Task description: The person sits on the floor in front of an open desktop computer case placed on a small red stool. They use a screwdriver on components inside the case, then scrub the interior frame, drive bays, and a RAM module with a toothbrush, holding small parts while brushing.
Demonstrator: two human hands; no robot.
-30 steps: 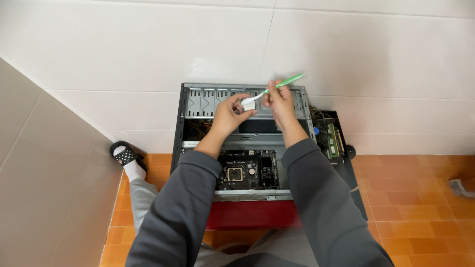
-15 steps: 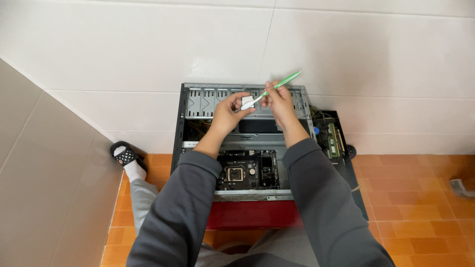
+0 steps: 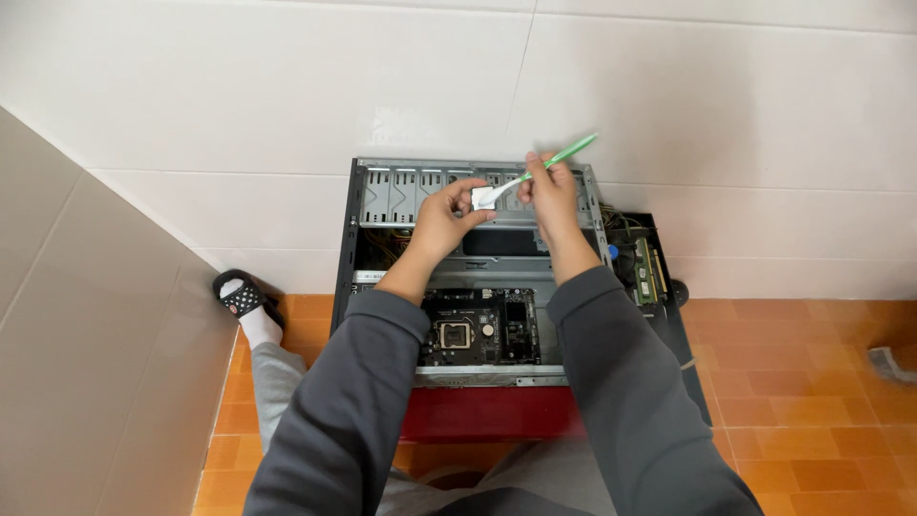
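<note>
My left hand pinches a small square silver chip by its edges and holds it up above the open computer case. My right hand grips a thin green-handled brush, and its white tip rests on the chip's face. Both hands hover over the case's upper drive-bay area. Below my forearms the motherboard lies in the case, with its empty square socket showing.
The case stands on a red stool against a white tiled wall. A black side panel with a green memory stick lies right of the case. My foot in a black sandal rests at the left on orange floor tiles.
Both hands have shifted slightly; the brush tip has moved across the chip while the left hand keeps holding it above the case.
</note>
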